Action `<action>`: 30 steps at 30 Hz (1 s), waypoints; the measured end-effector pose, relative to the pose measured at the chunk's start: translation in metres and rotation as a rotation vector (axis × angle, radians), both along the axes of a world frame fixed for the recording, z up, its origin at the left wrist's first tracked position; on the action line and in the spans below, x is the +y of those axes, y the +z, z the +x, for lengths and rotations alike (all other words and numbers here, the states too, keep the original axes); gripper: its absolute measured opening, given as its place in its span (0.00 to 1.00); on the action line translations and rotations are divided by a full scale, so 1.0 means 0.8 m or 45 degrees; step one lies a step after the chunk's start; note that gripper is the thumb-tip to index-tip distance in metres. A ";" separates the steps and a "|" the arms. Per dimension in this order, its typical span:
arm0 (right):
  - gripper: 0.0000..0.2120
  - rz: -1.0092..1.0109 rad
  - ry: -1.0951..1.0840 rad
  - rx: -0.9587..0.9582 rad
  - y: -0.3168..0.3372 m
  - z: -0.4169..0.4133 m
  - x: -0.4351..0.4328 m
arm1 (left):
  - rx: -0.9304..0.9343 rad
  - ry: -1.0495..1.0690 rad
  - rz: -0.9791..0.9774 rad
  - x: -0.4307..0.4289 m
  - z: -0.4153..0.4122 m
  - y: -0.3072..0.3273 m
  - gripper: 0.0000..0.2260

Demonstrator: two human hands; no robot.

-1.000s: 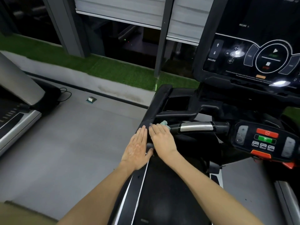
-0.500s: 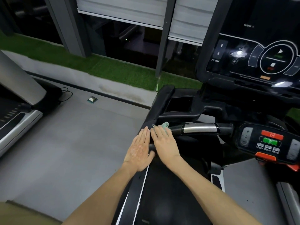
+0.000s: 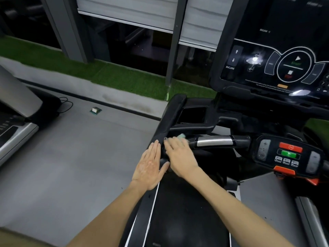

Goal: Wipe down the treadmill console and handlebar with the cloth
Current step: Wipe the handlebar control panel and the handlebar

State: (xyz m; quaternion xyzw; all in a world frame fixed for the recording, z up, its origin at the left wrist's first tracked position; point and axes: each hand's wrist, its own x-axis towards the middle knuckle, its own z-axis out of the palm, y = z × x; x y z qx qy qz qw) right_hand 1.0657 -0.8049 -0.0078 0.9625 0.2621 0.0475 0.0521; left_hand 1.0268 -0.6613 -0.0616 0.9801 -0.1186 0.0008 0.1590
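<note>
Little had shifted since half a second before: both hands stayed on the left end of the black treadmill handlebar [image 3: 161, 139], and the right hand [image 3: 179, 155] looked blurred at the fingertips, its fingers reaching slightly further toward the brushed-metal grip sensor [image 3: 214, 141] than before. The pale green cloth [image 3: 182, 136] remained beneath those fingers, with only a small bunched corner showing past the fingertips, just beside the sensor's left end.

The right hand lay flat, palm down, fingers together, pressing the cloth onto the bar rather than closing round it. The left hand [image 3: 148, 167] rested flat and spread beside it on the outer side of the handlebar, fingers straight, thumb angled toward the right hand, holding nothing.

Right of the sensor, along the same bar, sat the small black control pad with a red button and a green button [image 3: 288, 154], in the same place as earlier. Above the handlebar stood the large dark touchscreen console [image 3: 276, 68], with white markings and a bright reflection spot. Left of the handlebar lay grey floor [image 3: 71, 148] with a small square object [image 3: 95, 110] on it.
</note>
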 end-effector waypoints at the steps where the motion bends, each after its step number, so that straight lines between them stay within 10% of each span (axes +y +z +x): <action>1: 0.29 -0.006 0.041 -0.005 -0.001 0.002 0.000 | 0.002 -0.002 -0.015 0.000 0.000 0.001 0.43; 11: 0.15 0.122 -0.475 -0.323 0.062 -0.001 -0.129 | 0.006 0.006 -0.020 0.000 0.001 0.002 0.39; 18: 0.24 -0.106 -0.012 0.094 0.003 0.012 0.010 | -0.021 0.002 -0.040 0.001 0.001 -0.002 0.36; 23: 0.29 0.045 -0.109 -0.069 0.033 0.006 -0.057 | -0.034 0.004 -0.063 0.004 0.001 -0.006 0.36; 30: 0.09 0.030 -0.380 -0.242 0.059 0.012 -0.095 | -0.034 0.020 -0.024 0.001 0.003 -0.008 0.35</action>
